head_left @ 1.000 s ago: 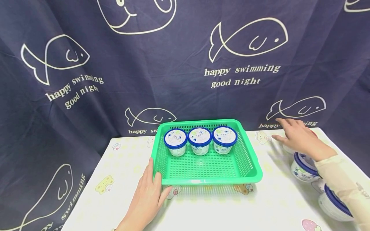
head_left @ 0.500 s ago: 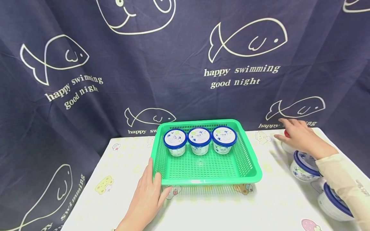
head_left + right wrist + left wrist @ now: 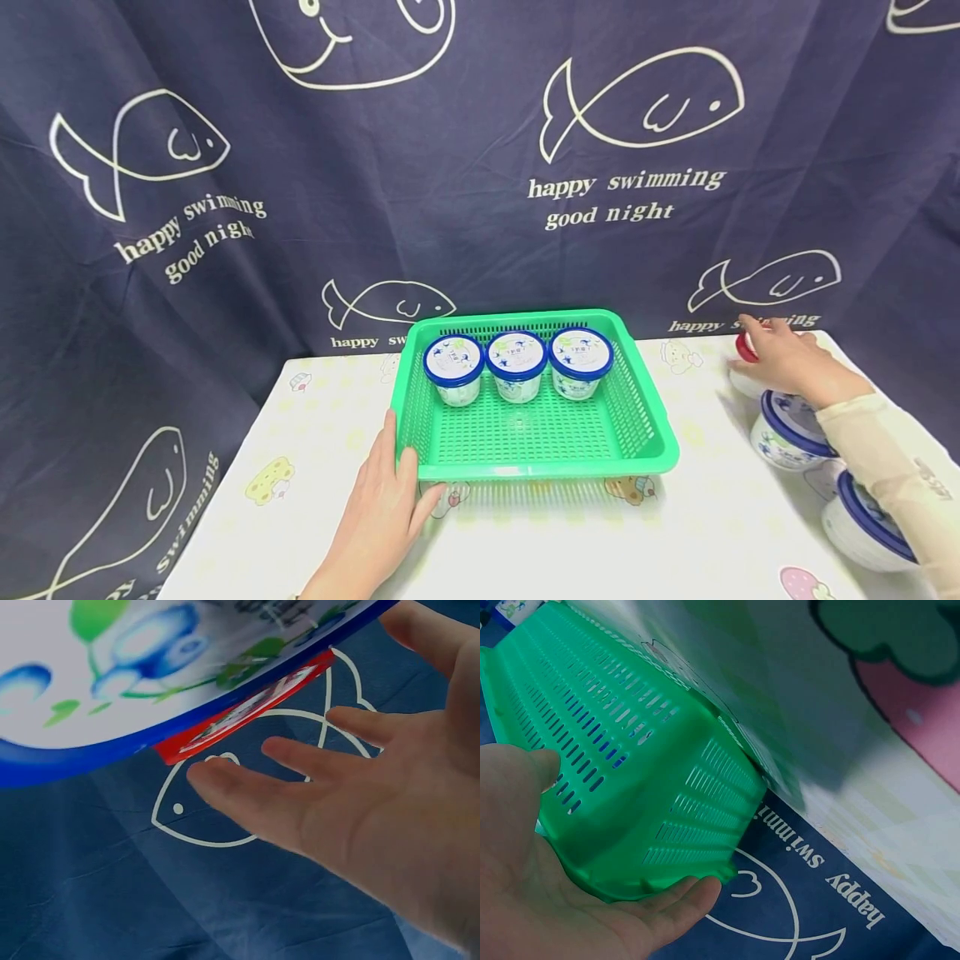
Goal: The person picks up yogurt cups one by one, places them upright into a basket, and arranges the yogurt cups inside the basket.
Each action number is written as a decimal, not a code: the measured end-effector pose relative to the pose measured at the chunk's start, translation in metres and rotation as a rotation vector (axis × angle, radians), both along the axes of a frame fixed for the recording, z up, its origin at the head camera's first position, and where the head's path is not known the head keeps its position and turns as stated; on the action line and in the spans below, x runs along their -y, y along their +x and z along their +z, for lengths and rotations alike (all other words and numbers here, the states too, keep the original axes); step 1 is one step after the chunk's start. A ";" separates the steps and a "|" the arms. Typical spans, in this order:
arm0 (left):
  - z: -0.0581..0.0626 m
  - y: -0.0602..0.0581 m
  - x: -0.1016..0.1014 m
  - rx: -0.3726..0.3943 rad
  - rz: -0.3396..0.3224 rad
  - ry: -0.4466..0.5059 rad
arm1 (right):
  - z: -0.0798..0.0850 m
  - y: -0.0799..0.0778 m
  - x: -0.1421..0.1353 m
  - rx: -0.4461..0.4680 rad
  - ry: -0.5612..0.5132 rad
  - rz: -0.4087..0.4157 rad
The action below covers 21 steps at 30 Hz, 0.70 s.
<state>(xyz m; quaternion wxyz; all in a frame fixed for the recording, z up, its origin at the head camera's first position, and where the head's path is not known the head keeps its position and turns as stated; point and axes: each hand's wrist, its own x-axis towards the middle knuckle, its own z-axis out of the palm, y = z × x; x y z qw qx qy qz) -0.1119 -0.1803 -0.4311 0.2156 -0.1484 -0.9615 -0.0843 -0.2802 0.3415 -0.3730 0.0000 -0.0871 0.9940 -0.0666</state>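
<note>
A green plastic basket point(image 3: 525, 468) holds a row of three white tubs with blue lids point(image 3: 517, 353) along its back. My left hand point(image 3: 378, 508) rests against the basket's front left corner. In the left wrist view, the thumb lies at one wall and the straight fingers point(image 3: 694, 896) run along the other. At the far right my right hand point(image 3: 798, 362) hovers by a tub with a red lid point(image 3: 746, 347), which it partly covers. The right wrist view shows spread fingers point(image 3: 247, 795) beside the red lid point(image 3: 251, 709), with nothing between them.
A blue-lidded tub point(image 3: 787, 442) stands in front of the red-lidded one, and another blue-lidded tub point(image 3: 862, 533) is nearer, partly under the sleeve point(image 3: 892, 467). A patterned cloth point(image 3: 315, 467) covers the table. A dark blue fish-print curtain point(image 3: 480, 208) hangs behind.
My right hand has shifted slightly right and lower over the red-lidded tub, showing more of its lid. My left hand stays at the basket.
</note>
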 end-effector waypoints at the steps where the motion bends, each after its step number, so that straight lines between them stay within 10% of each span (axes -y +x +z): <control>1: 0.000 0.000 0.000 -0.002 -0.002 0.000 | 0.000 0.000 -0.002 0.014 -0.003 -0.011; 21: -0.001 -0.001 0.002 -0.001 -0.020 0.008 | -0.002 -0.004 -0.021 0.073 0.023 -0.030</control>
